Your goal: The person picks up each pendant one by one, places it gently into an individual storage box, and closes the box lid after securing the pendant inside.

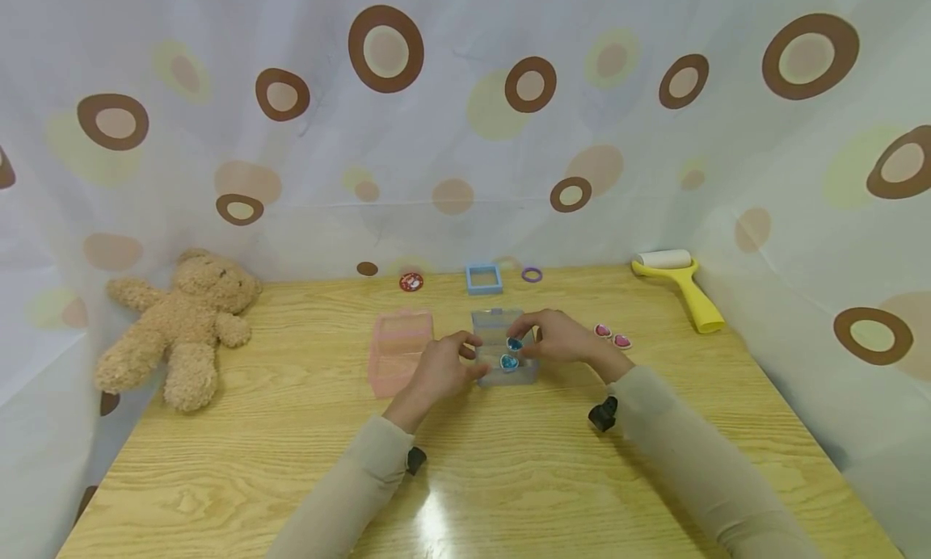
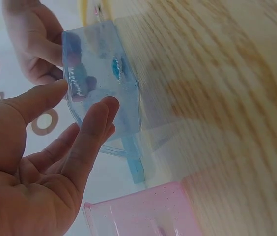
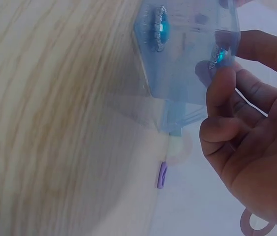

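While the left hand (image 1: 440, 371) steadies it, the right hand (image 1: 560, 338) pinches a blue gem (image 1: 515, 344) over the clear bluish box (image 1: 502, 333).

Setting: a curtained-off tabletop booth, staged rather than lived-in; the building type cannot be told. Evidence: a light wood-grain table (image 1: 218, 494); a white curtain (image 1: 465, 139) printed with brown and yellow-green circles closing it in behind and to both sides of the hands. Props laid out: teddy bear (image 1: 182, 325) far left of the hands; yellow lint roller (image 1: 680, 288) beyond the right one; small blue frame (image 1: 483, 279) and purple ring (image 1: 532, 275) past both.
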